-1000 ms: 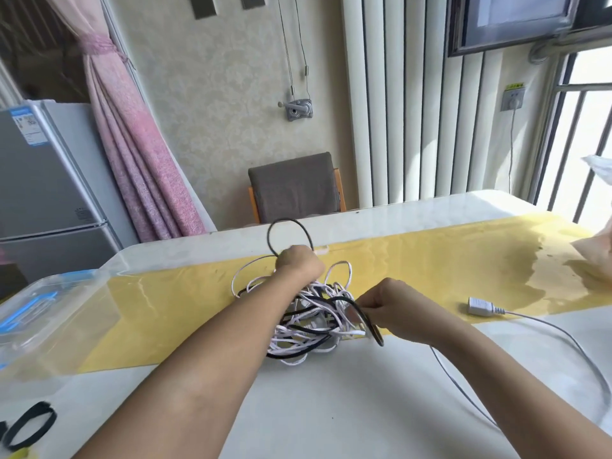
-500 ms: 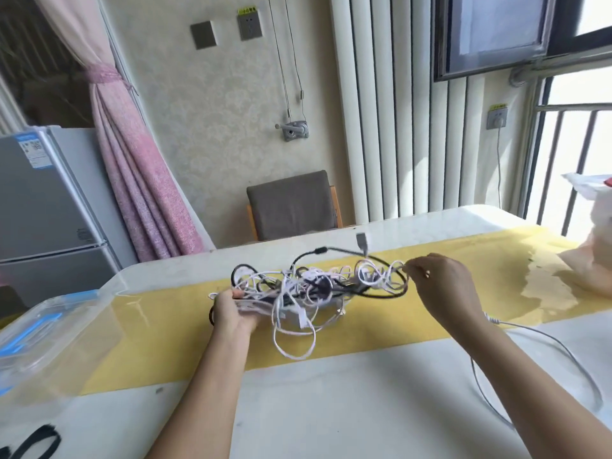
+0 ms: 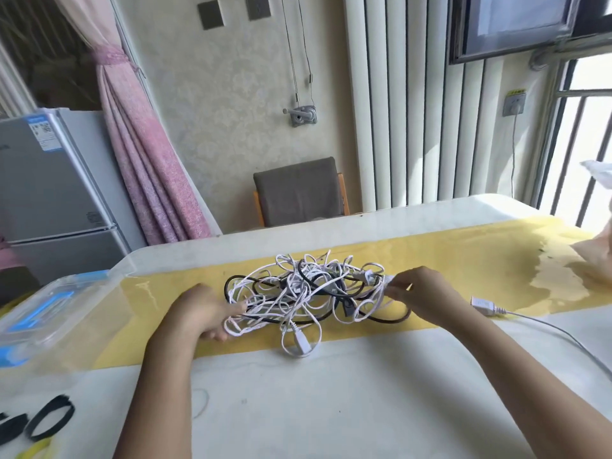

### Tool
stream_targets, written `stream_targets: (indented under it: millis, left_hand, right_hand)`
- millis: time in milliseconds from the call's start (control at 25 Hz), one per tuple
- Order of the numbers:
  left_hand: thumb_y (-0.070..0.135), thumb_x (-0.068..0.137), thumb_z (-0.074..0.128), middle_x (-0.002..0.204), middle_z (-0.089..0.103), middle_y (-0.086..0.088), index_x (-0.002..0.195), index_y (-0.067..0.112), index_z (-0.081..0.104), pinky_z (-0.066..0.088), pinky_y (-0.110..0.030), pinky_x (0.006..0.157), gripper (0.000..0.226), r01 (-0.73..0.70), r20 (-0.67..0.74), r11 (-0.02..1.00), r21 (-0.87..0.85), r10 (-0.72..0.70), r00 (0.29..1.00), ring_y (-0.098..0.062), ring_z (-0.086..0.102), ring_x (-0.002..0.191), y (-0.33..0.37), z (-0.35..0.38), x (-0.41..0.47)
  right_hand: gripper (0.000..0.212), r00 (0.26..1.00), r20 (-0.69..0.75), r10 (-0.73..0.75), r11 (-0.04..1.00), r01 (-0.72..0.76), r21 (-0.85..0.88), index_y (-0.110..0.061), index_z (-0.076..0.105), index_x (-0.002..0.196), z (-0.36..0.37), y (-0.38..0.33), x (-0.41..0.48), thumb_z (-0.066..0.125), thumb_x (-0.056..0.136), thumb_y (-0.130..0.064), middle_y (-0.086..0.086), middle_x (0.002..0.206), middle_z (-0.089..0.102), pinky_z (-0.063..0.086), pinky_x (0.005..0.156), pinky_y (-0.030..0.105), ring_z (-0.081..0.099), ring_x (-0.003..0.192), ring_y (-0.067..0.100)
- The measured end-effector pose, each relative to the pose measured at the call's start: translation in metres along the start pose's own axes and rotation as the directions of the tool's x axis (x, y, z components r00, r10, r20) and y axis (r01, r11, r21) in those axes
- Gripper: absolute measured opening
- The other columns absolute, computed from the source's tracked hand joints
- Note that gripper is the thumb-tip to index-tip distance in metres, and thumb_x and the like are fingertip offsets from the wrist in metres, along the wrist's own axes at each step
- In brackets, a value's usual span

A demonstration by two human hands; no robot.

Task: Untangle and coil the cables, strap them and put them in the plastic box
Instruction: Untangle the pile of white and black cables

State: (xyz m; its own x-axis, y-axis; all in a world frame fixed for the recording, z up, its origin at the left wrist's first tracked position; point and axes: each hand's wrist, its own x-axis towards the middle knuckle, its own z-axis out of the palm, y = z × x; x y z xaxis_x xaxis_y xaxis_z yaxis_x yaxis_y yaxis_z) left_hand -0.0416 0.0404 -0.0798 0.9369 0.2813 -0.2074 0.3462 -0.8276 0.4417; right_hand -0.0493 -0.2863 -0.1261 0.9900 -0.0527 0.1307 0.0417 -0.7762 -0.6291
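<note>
Cable ball point(image 3: 308, 296), white and black, messy, lies on yellow mat point(image 3: 463, 260) in middle of table point(image 3: 331, 409). Left hand point(image 3: 198, 309) grips white loops at its left side. Right hand point(image 3: 420, 296) pinches white end at its right side. Plastic box point(image 3: 49, 313) sits far left. Black straps point(image 3: 49, 417) lie at front left. Loose white cable point(image 3: 485, 305) lies just right of right hand.

- White sticker with a blue top band point(image 3: 43, 131) on the grey refrigerator point(image 3: 49, 200) to my left: print too small to read.
- Small yellow tag point(image 3: 516, 92) above the grey wall socket point(image 3: 514, 107): illegible.
- Blue label point(image 3: 38, 314) on the clear plastic box point(image 3: 86, 293): blurred.
</note>
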Motion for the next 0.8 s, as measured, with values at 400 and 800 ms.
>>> stream_targets:
  millis: [400, 800]
  left_hand:
    - [0.033, 0.080, 0.071, 0.105, 0.067, 0.010, 0.103, 0.023, 0.066, 0.042, -0.022, 0.089, 0.025, -0.746, -0.059, 0.662, -0.067, 0.744, 0.666, -0.005, 0.059, 0.096, 0.101, 0.093, -0.051]
    - [0.025, 0.075, 0.041, 0.079, 0.063, -0.011, 0.095, 0.007, 0.063, 0.044, -0.038, 0.090, 0.035, -0.716, -0.312, 0.691, -0.097, 0.662, 0.681, -0.029, 0.050, 0.078, 0.087, 0.149, -0.028]
  right_hand:
    - [0.034, 0.905, 0.408, -0.125, 0.972, 0.029, 0.234, -0.016, 0.057, 0.063, 0.010, -0.005, -0.006, 0.046, 0.092, -0.003, -0.001, 0.054, 0.052, 0.034, 0.051, 0.024, 0.039, 0.047, 0.012]
    - [0.034, 0.969, 0.163, -0.184, 0.982, 0.175, 0.068, -0.006, 0.044, 0.056, 0.030, -0.016, -0.009, 0.055, 0.087, -0.011, 0.002, 0.054, 0.031, 0.022, 0.045, 0.024, 0.022, 0.050, 0.011]
